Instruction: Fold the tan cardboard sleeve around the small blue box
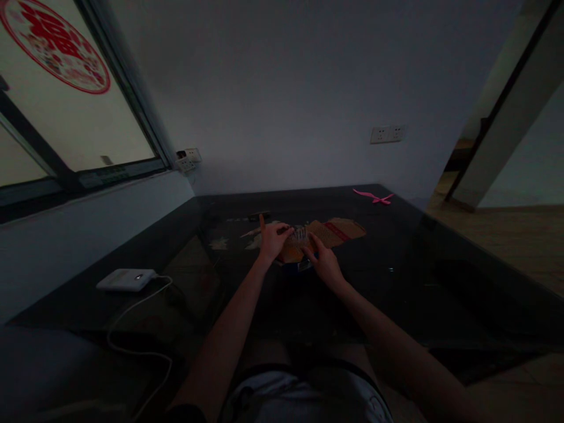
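A brown cardboard piece [346, 230] with a red band lies across the middle of the dark table, its right end spread out. Its left part is between my two hands, where a small grey-and-white striped patch [300, 233] shows. My left hand [273, 239] is closed at the left side, fingertips together by the striped patch; what they pinch is too dark to make out. A narrow orange-brown shape [261, 222] juts up beside it, finger or object I cannot tell. My right hand [326, 263] grips the cardboard's near edge with thumb and fingers. Below shows a blue patch [304, 267].
A white power bank [127, 280] with a white cable [132, 310] lies at the left. Pale scraps [219, 243] and a small dark item [259, 216] lie left of and behind my hands. A pink strip [374, 197] rests at the far right. Behind stands the wall [286, 117].
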Demonstrator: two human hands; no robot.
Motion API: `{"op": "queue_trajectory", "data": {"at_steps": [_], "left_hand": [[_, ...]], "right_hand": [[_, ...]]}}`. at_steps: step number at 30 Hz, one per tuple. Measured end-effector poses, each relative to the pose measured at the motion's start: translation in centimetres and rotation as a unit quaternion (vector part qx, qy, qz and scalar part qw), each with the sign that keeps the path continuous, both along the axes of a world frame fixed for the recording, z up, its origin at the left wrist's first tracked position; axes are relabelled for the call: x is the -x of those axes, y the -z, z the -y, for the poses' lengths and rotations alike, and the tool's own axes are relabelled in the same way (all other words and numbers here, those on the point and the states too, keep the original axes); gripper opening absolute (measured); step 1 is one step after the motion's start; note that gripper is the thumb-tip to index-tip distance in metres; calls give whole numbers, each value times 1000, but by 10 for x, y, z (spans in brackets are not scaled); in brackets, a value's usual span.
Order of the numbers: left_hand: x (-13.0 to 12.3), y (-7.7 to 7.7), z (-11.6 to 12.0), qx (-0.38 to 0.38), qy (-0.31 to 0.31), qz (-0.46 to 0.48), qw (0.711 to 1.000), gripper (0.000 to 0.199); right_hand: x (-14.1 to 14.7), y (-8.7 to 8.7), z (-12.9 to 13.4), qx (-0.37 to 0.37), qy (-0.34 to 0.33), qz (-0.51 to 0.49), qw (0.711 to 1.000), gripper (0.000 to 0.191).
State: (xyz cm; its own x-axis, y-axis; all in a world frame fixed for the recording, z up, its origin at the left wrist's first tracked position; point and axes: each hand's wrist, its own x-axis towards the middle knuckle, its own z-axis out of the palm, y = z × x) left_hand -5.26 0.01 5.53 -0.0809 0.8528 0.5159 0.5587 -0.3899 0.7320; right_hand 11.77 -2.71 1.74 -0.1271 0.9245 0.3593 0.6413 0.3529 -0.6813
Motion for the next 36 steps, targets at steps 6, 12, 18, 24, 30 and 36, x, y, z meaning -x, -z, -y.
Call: {"op": "queue_trajectory", "data": {"at_steps": [6,12,18,24,30,36], "left_hand": [[44,3,6,-2,-17,169,985,31],[160,29,28,-22,-159,-73,984,21],[220,64,47,68,-122,-280,950,18],[223,72,47,90,-93,-302,944,18],[229,75,50,101,-95,-293,946,25],[225,71,52,101,-144,-281,943,32]], "right_hand": [[0,-1,1,-5,0,6,1000,58],[-1,-2,1,-2,-8,8,1000,58],[-2,-1,0,-3,-13,0,1000,59],[-4,2,-2,-12,-14,-6,1000,60],[-4,3,-4,-18,-16,1,1000,60],[-3,1,-2,-7,-13,-1,1000,60]]}}
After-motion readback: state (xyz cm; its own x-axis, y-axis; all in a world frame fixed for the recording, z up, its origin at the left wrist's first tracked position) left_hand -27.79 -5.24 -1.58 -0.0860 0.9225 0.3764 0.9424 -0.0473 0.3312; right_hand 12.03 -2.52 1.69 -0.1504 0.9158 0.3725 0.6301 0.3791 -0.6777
